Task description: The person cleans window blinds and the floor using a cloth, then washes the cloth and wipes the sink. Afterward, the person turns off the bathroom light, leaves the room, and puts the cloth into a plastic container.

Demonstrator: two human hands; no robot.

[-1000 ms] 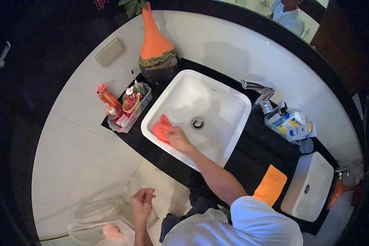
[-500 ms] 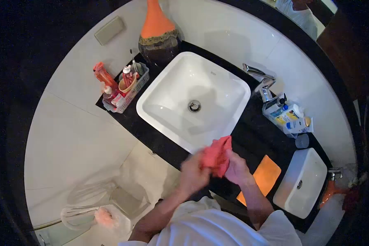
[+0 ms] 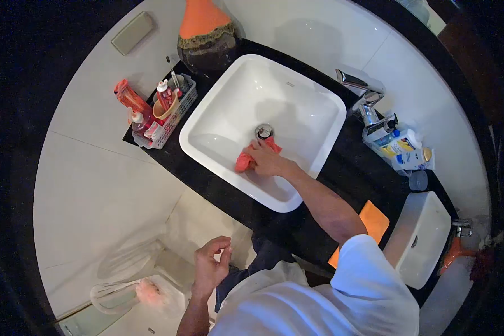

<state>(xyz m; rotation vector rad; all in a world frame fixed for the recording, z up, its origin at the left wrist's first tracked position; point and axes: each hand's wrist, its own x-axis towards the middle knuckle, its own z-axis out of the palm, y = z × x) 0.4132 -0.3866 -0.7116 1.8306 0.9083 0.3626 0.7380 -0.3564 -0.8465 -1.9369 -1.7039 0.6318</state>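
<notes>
My right hand (image 3: 266, 159) presses a red cloth (image 3: 246, 161) onto the inside of the white sink (image 3: 218, 120), just below the round drain (image 3: 264, 132). Its fingers are bent over the cloth and cover part of it. Away from the counter, my left hand (image 3: 211, 263) hangs over the floor beside my body, fingers curved and apart, with nothing in it. An orange cloth (image 3: 374, 223) lies on the black counter (image 3: 350, 173) to the right of my right forearm.
A chrome faucet (image 3: 367, 98) stands behind the sink's right side. Bottles fill a clear basket (image 3: 400, 147) near a small white basin (image 3: 423, 241). At the left are a basket of toiletries (image 3: 171, 120) and an orange-topped vase (image 3: 204, 36). A pink puff (image 3: 149, 292) is at lower left.
Both hands held the red cloth together at the sink's front edge half a second ago. Now the right hand has it inside the sink, and the left has let go and moved left.
</notes>
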